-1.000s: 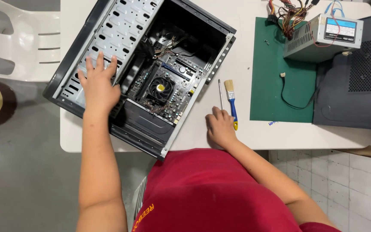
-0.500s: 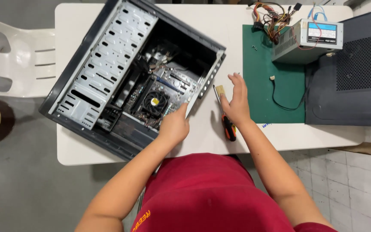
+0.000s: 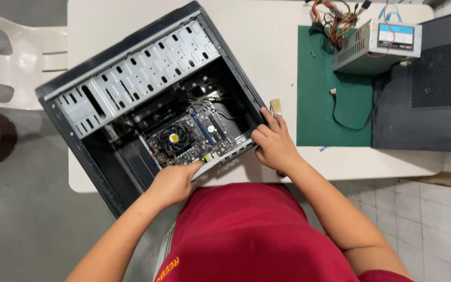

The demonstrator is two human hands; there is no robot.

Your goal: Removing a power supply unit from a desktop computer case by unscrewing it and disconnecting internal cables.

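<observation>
Your left hand (image 3: 173,183) was curled at the near edge of the open case (image 3: 131,94), fingers pinching the end of a pale flat strip (image 3: 212,166) that ran from that grip toward your right hand (image 3: 273,145). Your right hand lay on the case's corner rim, fingers bent over it and holding nothing loose. A brush (image 3: 275,106) lay just beyond those fingertips, with the green mat (image 3: 319,78) further right on the table (image 3: 267,47).
</observation>
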